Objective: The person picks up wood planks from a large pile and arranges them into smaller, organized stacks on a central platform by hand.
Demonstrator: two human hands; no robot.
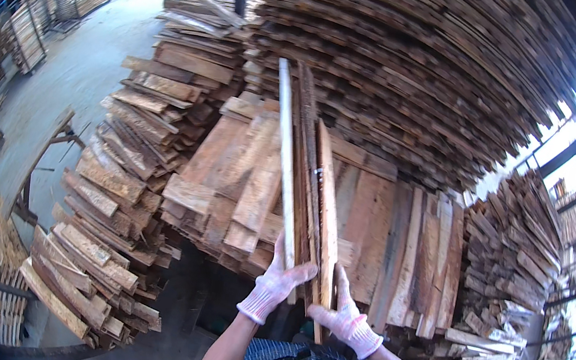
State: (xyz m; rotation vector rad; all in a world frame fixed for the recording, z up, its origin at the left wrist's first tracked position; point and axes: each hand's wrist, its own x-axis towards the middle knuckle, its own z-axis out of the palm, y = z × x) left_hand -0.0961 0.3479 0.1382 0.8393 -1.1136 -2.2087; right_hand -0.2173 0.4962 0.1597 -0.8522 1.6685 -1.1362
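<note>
Several long, narrow wooden boards (304, 160) stand on edge between my gloved hands, tilted away from me over a stack of planks (364, 222). My left hand (280, 278) is closed round the left side of the bundle near its lower end, the thumb lying across the edges. On the other side, my right hand (345, 316) grips the boards a little lower, its thumb pressed over the near ends. A pale board forms the left face of the bundle, darker boards lie in the middle, and a lighter one is on the right. Both palms are hidden.
A tall, layered wall of boards (412, 64) rises behind the stack. An uneven pile of planks (123, 176) runs along the left, and another pile (510, 253) stands at right. Farther left are a concrete floor (96, 59) and a wooden frame (38, 163).
</note>
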